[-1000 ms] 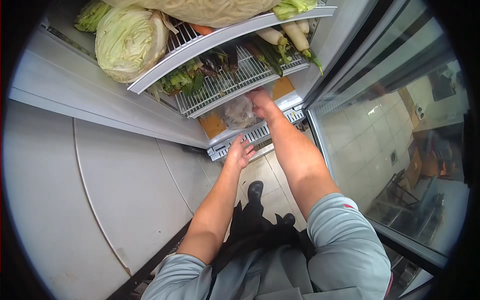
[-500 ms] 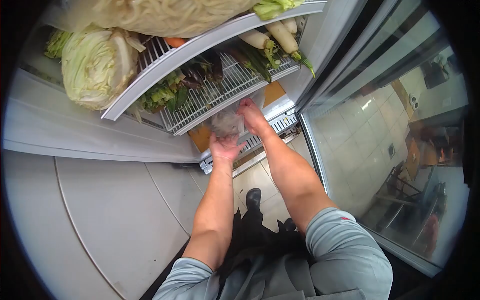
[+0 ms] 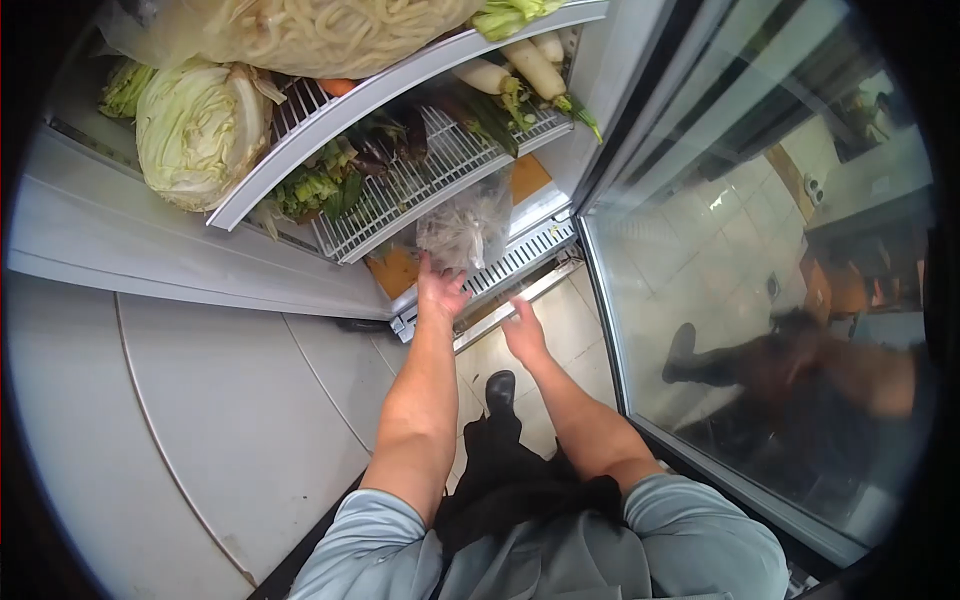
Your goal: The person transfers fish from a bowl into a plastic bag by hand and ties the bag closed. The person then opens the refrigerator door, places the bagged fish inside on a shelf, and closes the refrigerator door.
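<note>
A clear plastic bag (image 3: 465, 228) with pale, greyish contents sits in the bottom of the fridge, under the lowest wire shelf (image 3: 400, 207). What is inside it cannot be made out. My left hand (image 3: 441, 290) is at the bag's near side, palm up and fingers apart; whether the fingertips touch the plastic is unclear. Lower and to the right, my right hand (image 3: 524, 330) is away from the bag, in front of the fridge's bottom edge. Its fingers are a little blurred but look apart, with nothing in them.
Above are a cut cabbage (image 3: 198, 135), a bag of thick noodles (image 3: 340, 35), white radishes (image 3: 535, 70) and dark eggplants (image 3: 412, 135). The glass door (image 3: 700, 270) stands open on the right. A vented grille (image 3: 525, 255) runs along the fridge bottom.
My right hand has let go of the bag and drawn back toward me. The left hand has opened out beside the bag, which now rests spread in the fridge bottom. The view has shifted slightly.
</note>
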A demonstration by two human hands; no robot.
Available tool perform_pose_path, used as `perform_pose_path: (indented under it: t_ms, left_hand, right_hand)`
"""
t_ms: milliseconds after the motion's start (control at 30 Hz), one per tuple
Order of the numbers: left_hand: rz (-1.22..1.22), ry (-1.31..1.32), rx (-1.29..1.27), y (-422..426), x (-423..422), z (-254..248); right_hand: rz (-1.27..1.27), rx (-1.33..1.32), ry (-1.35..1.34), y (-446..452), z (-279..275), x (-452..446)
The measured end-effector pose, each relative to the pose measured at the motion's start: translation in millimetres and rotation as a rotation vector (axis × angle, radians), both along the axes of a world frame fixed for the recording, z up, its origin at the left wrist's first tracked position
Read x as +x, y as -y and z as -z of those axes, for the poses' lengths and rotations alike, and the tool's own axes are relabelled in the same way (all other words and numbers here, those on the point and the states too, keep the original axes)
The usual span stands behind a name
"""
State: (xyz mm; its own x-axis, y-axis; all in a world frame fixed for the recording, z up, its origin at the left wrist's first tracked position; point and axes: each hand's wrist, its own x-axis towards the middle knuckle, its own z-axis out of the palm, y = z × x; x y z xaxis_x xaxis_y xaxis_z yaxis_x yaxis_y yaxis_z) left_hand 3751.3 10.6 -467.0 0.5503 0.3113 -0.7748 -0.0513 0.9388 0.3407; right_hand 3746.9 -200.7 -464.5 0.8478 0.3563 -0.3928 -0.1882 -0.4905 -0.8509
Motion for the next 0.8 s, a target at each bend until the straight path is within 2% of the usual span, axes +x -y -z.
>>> perform_pose_path:
  t_ms: [67,200,300,400,467,533,567,600,633,667,700,733,800]
  left_hand:
    - [0.006,-0.074,0.013,8.6,-2.1,-4.1]
    - [0.023,-0.226,0.006,42.4,-30.9,2.9]
    - [0.247,-0.205,0.130,99.2,-74.8,-8.7]
    - [0.576,-0.221,0.326,136.2,-134.3,-40.1]
    - [0.725,-0.205,0.501,159.9,-183.6,-40.1]
    - [0.794,-0.129,0.720,162.3,-244.4,-11.6]
    - [0.832,-0.128,0.755,165.2,-278.2,-17.0]
    - [0.871,-0.129,0.792,166.8,-311.2,-23.7]
    - [0.900,-0.204,0.733,168.8,-341.7,-33.2]
    - [0.929,-0.285,0.667,174.3,-376.5,-40.2]
    - [1.049,-0.357,0.725,177.3,-407.6,-40.2]
    - [1.168,-0.431,0.788,175.0,-435.3,-32.5]
    - [1.428,-0.410,1.048,160.2,-493.6,29.0]
  right_hand:
    - [-0.061,-0.333,-0.192,55.2,24.1,-29.1]
    - [-0.124,-0.626,-0.171,155.7,77.7,-66.2]
    - [-0.434,-0.777,-0.238,206.0,108.2,-89.5]
    - [-0.619,-0.845,-0.508,233.4,55.3,-120.6]
    - [-0.791,-0.910,-0.422,261.1,32.9,-139.0]
    - [-0.602,-0.896,-0.474,288.4,-12.3,-144.2]
    - [-0.505,-0.885,-0.493,301.9,-35.0,-146.7]
    - [-0.308,-0.896,-0.573,317.9,-25.0,-136.9]
    - [-0.371,-0.727,-0.194,331.4,-6.7,-121.7]
    - [-0.456,-0.605,0.035,329.2,-7.7,-113.8]
    - [-0.538,-0.502,0.281,326.6,-9.8,-106.2]
    - [-0.647,-0.455,0.394,299.6,-30.9,-93.1]
    - [-0.717,-0.544,0.513,263.8,-99.3,-108.0]
